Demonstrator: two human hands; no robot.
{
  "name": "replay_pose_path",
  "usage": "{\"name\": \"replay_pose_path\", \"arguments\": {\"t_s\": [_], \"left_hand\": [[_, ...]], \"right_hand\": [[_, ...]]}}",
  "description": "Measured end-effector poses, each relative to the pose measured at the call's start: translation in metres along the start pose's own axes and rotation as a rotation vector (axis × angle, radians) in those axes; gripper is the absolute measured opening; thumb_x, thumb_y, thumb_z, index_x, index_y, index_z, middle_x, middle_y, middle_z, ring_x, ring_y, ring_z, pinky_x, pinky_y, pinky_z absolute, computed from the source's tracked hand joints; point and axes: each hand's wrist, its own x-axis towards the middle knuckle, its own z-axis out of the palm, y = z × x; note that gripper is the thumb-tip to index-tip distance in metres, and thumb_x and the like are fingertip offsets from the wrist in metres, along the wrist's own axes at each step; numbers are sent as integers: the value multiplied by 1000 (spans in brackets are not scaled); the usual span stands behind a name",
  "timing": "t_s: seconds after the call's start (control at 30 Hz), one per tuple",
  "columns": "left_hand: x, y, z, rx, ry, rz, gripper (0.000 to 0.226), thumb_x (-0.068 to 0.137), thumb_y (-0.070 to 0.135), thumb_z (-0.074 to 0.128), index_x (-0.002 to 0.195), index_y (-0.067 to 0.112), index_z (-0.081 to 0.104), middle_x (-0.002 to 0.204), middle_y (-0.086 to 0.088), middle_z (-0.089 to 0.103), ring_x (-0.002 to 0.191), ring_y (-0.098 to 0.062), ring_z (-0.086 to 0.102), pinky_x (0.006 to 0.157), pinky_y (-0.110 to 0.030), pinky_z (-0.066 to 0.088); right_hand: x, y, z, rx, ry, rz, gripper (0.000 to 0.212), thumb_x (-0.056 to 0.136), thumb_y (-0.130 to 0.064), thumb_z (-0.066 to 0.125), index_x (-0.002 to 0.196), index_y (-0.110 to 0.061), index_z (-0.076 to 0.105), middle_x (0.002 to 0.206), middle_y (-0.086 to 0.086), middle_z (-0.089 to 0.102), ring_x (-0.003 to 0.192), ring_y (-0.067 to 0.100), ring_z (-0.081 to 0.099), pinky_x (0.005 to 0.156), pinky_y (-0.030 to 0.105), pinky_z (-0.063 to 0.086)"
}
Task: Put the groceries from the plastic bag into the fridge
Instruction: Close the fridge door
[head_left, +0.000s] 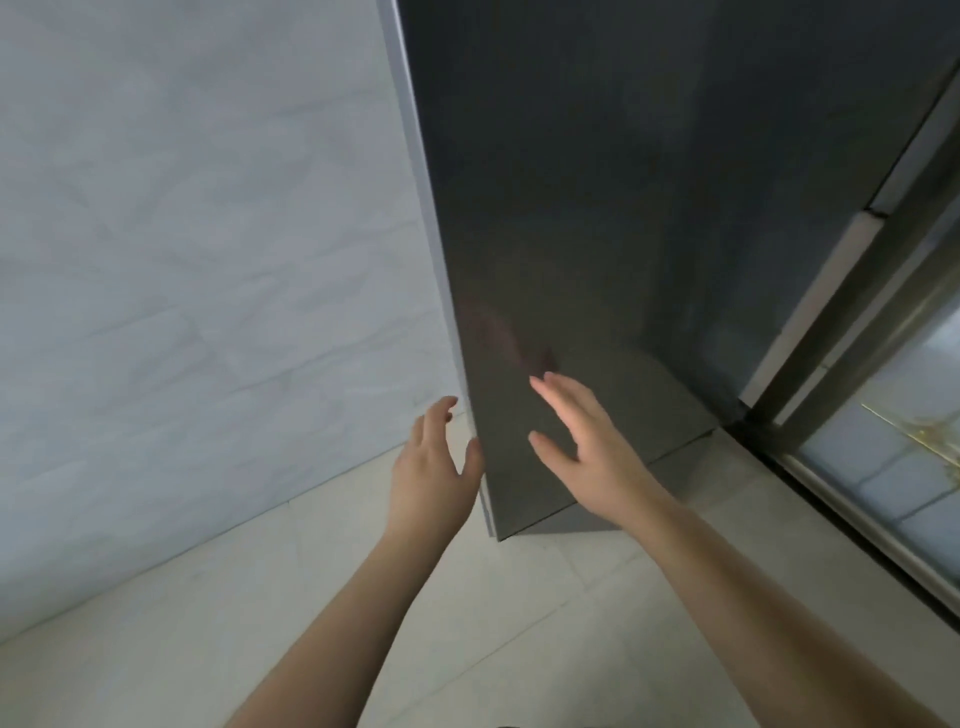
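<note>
A tall dark grey fridge (623, 208) fills the upper middle, its glossy door shut and faintly mirroring a hand. My left hand (434, 465) is at the door's left edge near the bottom, fingers spread, thumb against the front face and fingertips at the side edge. My right hand (576, 426) lies flat and open on the door's front, low down. Neither hand holds anything. No plastic bag or groceries are in view.
A pale grey tiled wall (182, 260) runs close along the fridge's left side. Light floor tiles (467, 623) lie below. A dark-framed sliding glass door (872, 364) stands right of the fridge, its track (857, 525) crossing the floor.
</note>
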Motion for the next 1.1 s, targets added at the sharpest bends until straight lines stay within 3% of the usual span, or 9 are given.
{"name": "replay_pose_path", "arguments": {"t_s": [0.1,0.17,0.4,0.53,0.73,0.9,1.1], "left_hand": [[3,5,-7,241,284,221,57,90,20,61,142,16,38,144,-11,46,134,-30,44,109,-49,36],[10,12,-11,337,382,314,58,92,24,57,146,17,37,152,-13,38,143,-31,33,114,-52,27],[59,15,4,624,474,553,66,93,30,59,152,27,30,162,-5,13,148,-29,16,116,-50,22],[76,4,12,660,550,584,66,94,30,55,153,31,27,162,-4,9,151,-26,8,116,-47,22],[109,-7,10,647,538,596,70,92,28,58,154,27,25,163,-8,8,151,-24,4,119,-44,14],[135,-6,11,566,449,571,72,88,25,58,153,18,28,163,-12,12,151,-26,8,119,-48,15],[189,-11,15,555,296,519,76,86,24,54,155,15,22,163,-9,11,150,-24,13,120,-48,17]], "right_hand": [[17,-1,-13,-177,58,-116,57,97,-34,52,150,-30,30,160,-10,18,148,9,12,116,40,29],[32,0,-23,-319,153,-197,60,96,-32,52,151,-25,29,162,-1,18,149,18,12,116,46,27],[77,2,-25,-596,396,-244,73,94,-36,56,154,-17,19,160,18,11,148,38,8,114,56,26],[87,6,-16,-647,422,-246,74,94,-42,55,153,-14,20,159,20,12,148,40,9,112,58,29],[110,4,-10,-689,389,-215,79,94,-38,56,155,-19,10,161,18,6,148,40,6,111,60,29],[135,2,-7,-658,359,-199,74,93,-33,58,154,-21,18,162,14,7,149,34,5,113,55,28],[169,10,2,-735,231,-135,74,93,-34,56,155,-21,17,164,7,5,150,28,7,119,51,15]]}}
